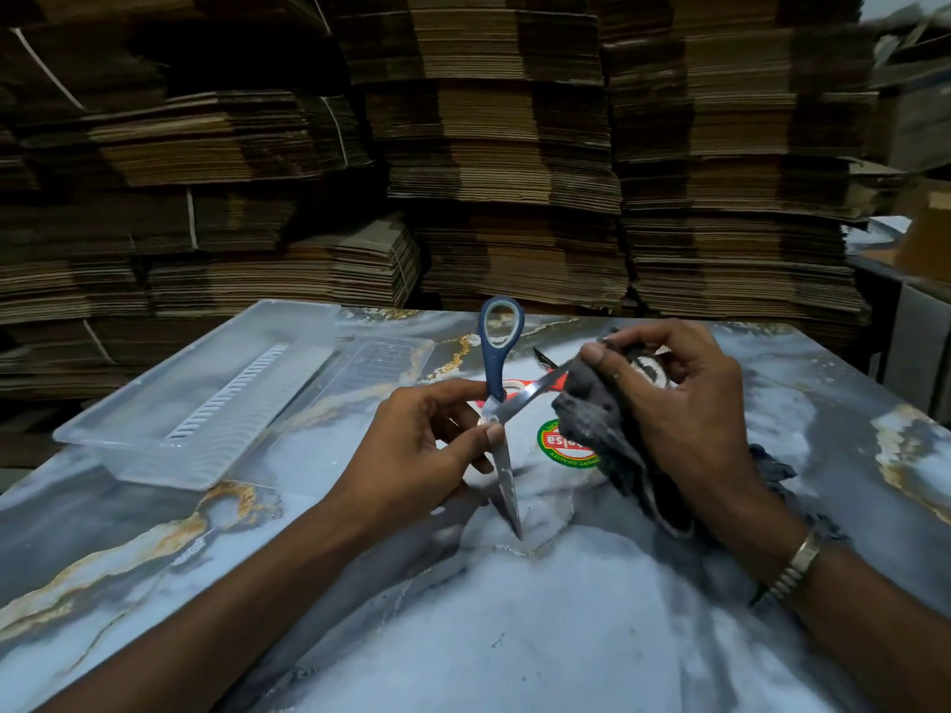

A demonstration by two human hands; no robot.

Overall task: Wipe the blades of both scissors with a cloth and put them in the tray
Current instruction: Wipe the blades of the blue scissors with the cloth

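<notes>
Head view: clear tray (154, 445) holds no scissors; blue scissors (497, 383) in hands.

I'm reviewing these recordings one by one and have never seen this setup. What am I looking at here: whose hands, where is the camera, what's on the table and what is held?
There is no machine: a person works with bare hands, filmed by one wide camera worn on the head, looking down. The left hand pinches the blue-handled scissors near the pivot; they are open, one blade pointing down at the marbled table. The right hand holds a grey cloth wrapped round the other blade. Red-handled scissors lie on the table behind, mostly hidden. A clear plastic tray sits at the left with no scissors in it. Stacked flat cardboard fills the background.
</notes>
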